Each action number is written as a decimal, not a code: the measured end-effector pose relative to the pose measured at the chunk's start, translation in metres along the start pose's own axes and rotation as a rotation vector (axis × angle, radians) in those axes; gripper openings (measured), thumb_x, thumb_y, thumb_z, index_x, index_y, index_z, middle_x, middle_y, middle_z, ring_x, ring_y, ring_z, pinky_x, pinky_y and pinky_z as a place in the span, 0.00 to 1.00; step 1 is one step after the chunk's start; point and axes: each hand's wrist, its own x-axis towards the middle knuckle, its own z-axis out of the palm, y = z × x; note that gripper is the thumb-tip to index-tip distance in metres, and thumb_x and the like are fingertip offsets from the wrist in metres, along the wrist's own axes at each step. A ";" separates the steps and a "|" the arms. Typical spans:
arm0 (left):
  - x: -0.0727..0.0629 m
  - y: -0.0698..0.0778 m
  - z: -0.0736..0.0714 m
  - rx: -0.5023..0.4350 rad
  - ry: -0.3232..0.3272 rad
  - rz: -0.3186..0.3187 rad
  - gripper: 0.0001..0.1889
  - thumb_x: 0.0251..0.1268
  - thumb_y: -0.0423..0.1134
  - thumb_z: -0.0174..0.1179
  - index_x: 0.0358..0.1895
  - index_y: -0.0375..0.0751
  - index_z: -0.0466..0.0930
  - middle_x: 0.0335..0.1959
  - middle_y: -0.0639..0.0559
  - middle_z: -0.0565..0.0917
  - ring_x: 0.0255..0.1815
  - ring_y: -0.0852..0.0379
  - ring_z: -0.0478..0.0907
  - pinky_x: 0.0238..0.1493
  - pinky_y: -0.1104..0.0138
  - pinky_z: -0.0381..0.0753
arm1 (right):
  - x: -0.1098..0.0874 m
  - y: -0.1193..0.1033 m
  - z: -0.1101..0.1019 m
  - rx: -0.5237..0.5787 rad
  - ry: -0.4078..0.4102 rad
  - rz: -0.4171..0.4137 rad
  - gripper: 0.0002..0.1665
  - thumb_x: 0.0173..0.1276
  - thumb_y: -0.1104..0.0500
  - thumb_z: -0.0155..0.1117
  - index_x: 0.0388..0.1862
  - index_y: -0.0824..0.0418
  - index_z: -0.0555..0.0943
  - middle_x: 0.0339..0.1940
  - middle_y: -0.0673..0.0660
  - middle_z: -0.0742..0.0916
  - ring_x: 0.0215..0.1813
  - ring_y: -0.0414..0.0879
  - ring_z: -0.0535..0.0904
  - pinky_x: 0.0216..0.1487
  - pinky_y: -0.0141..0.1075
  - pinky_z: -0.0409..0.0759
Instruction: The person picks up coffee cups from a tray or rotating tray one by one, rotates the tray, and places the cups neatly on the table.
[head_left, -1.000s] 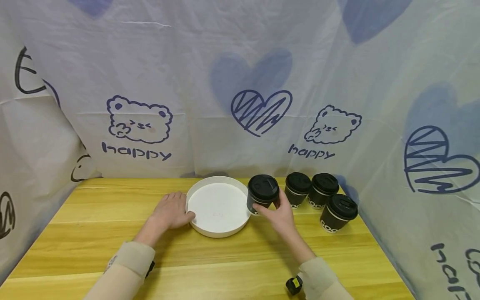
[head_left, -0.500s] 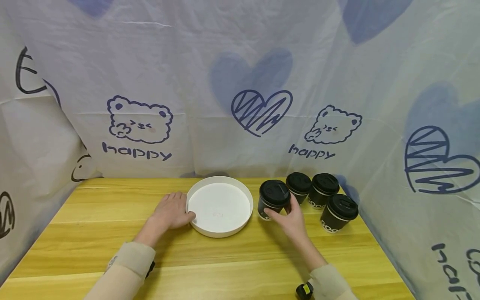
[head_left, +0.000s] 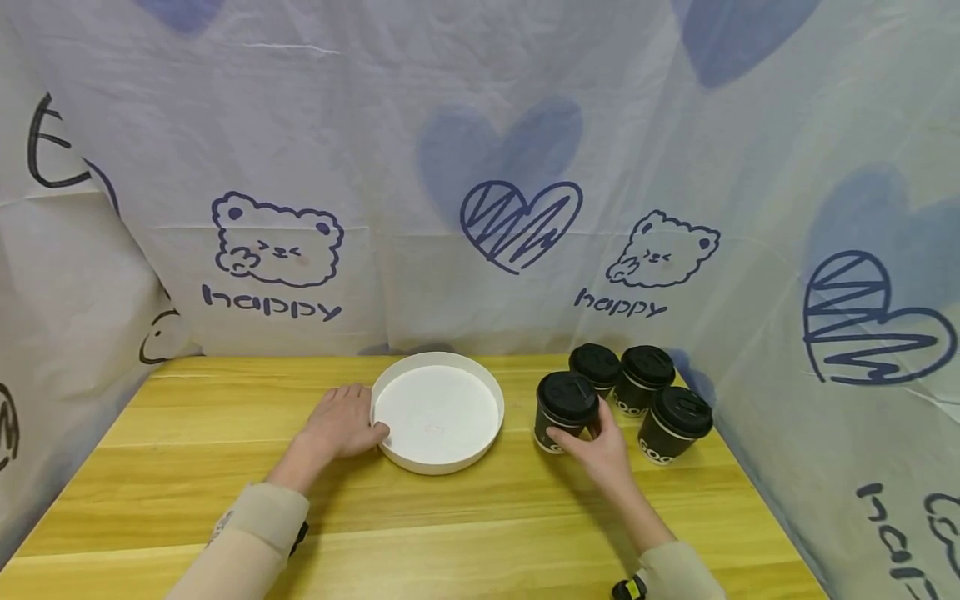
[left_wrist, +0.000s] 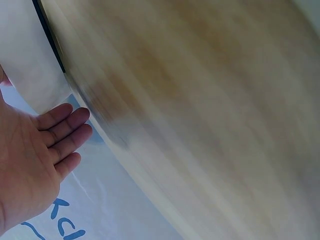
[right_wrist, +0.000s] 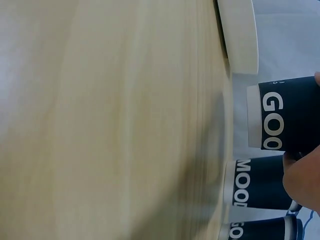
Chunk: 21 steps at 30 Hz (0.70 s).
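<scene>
My right hand (head_left: pixel 600 450) grips a black lidded paper coffee cup (head_left: pixel 562 408), its thumb across the near side. In the right wrist view this cup (right_wrist: pixel 292 115) is upright, its white base a little above the table. To the left lies a round white tray (head_left: pixel 438 417) with a low rim and nothing on it. My left hand (head_left: pixel 341 427) rests at the tray's left rim, thumb by the edge. The left wrist view shows its fingers (left_wrist: pixel 72 131) nearly straight beside the tray wall (left_wrist: pixel 30 45). Whether the thumb presses the rim I cannot tell.
Several like cups stand at the table's right: one (head_left: pixel 595 364) partly hidden behind the held cup, one (head_left: pixel 643 379) beside it, one (head_left: pixel 673 425) nearer. A printed cloth (head_left: pixel 420 275) hangs along the back and sides of the wooden table (head_left: pixel 420 542).
My right hand has moved right and toward me with the cup, from beside the tray's right rim to in front of the other cups. The left hand and tray stay put.
</scene>
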 end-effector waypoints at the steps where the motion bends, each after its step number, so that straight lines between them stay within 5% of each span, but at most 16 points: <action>1: 0.000 0.000 0.000 0.001 0.000 0.001 0.42 0.65 0.56 0.58 0.67 0.18 0.67 0.66 0.25 0.74 0.68 0.29 0.70 0.73 0.41 0.65 | -0.001 0.000 -0.002 -0.006 -0.005 0.005 0.49 0.62 0.66 0.78 0.79 0.62 0.64 0.74 0.64 0.74 0.79 0.58 0.65 0.80 0.51 0.62; 21: 0.002 -0.002 0.002 -0.003 -0.007 -0.002 0.43 0.65 0.56 0.57 0.68 0.18 0.67 0.67 0.25 0.73 0.70 0.29 0.68 0.74 0.41 0.64 | -0.011 0.007 -0.030 -0.061 0.030 0.096 0.53 0.62 0.63 0.79 0.81 0.62 0.60 0.76 0.65 0.72 0.78 0.58 0.67 0.79 0.48 0.64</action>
